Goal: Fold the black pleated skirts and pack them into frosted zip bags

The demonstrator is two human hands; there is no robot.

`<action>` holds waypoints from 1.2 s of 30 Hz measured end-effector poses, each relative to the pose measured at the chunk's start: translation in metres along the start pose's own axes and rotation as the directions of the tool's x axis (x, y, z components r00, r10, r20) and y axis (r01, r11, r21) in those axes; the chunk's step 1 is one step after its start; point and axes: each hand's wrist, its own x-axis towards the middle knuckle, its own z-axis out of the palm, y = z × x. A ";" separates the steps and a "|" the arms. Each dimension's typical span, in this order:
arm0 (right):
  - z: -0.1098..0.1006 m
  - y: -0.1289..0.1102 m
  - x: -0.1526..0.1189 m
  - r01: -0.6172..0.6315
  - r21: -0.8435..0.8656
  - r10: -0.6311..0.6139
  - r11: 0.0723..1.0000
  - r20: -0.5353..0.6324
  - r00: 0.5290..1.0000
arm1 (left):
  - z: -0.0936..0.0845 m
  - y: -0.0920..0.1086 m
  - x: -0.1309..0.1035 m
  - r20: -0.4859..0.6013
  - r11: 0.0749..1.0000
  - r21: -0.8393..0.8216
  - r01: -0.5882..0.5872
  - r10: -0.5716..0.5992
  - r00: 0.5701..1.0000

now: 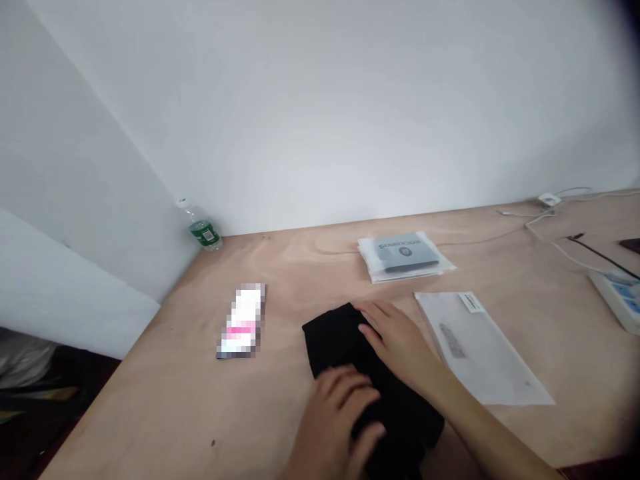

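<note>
A black folded cloth [330,340] lies on the wooden table at the lower middle. My left hand [335,413] is over its near left part, fingers apart and slightly curled, a little blurred. On the cloth's far right edge rests my right hand [395,337], its fingers extended and thumb spread. Neither hand grips anything. Right of my right hand is a flat white translucent bag [490,360] with a small label. Behind the cloth sit stacked clear bags with a grey printed package [407,253].
A phone with a blurred screen [243,320] lies on the table [150,400] to the left. A green-labelled bottle [204,230] stands in the back left corner by the white wall. White cables [540,230] and a power strip [617,297] are at the right.
</note>
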 end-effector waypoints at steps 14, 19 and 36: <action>-0.018 0.034 -0.019 -0.187 -0.309 0.249 0.933 0.176 0.952 | -0.034 -0.053 -0.008 -0.451 0.867 -0.141 0.477 -0.485 0.749; -0.015 0.029 -0.005 -0.200 -0.290 0.215 0.936 0.023 0.976 | -0.055 -0.053 -0.021 -0.716 0.708 -0.147 0.691 -0.558 0.420; -0.028 0.076 -0.030 -0.147 -0.417 0.244 0.897 0.191 0.951 | -0.036 -0.069 -0.015 -0.371 0.853 0.171 0.494 -0.409 0.834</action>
